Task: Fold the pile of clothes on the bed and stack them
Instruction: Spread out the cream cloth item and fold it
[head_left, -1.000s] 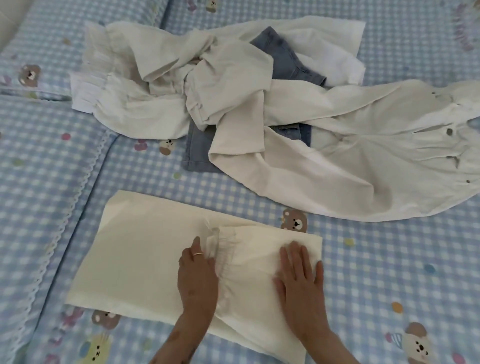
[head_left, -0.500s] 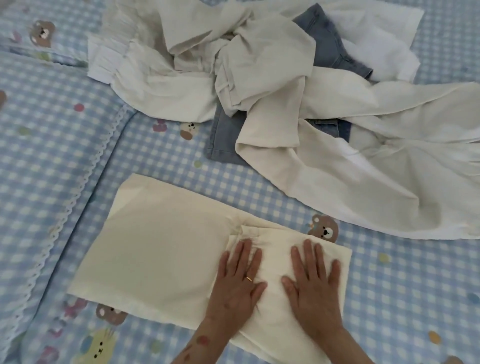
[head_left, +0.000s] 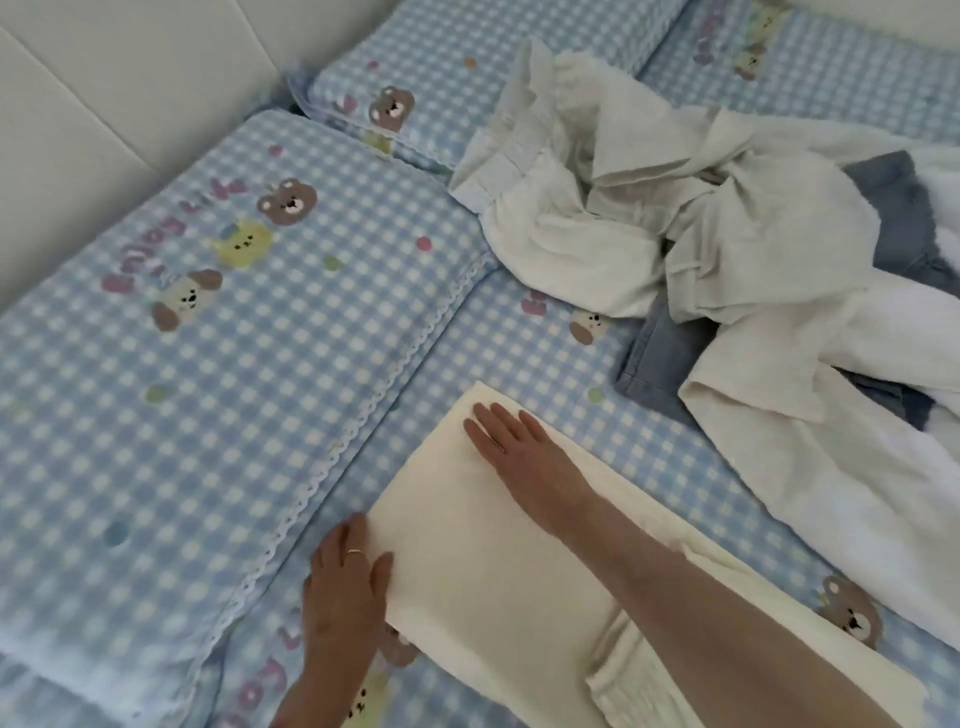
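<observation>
We look down on a bed (head_left: 519, 364) dressed in a blue-and-white gingham sheet printed with bears, puppies and pink lettering. Two pillows (head_left: 171, 374) in the same print lie along its far-left side, edged with white scalloped trim, and behind them rises a pale padded headboard (head_left: 104, 104).

Our cream garment (head_left: 493, 587) lies flat on the sheet in front of us, folded into a long band, its gathered waistband showing at the near end under our right forearm. Our right hand (head_left: 511, 441) rests flat on its far corner, fingers straight and together, gripping nothing. Our left hand (head_left: 345, 582), a ring on one finger, lies at the garment's left edge, fingers extended over the sheet and the thumb on the cloth; it presses rather than clasps.

The unfolded pile (head_left: 727, 249) sits beyond, to the right: rumpled white and off-white pieces tangled over a blue denim piece (head_left: 660, 358), well apart from our hands. A white garment (head_left: 857, 493) from the pile trails toward the near right edge.
</observation>
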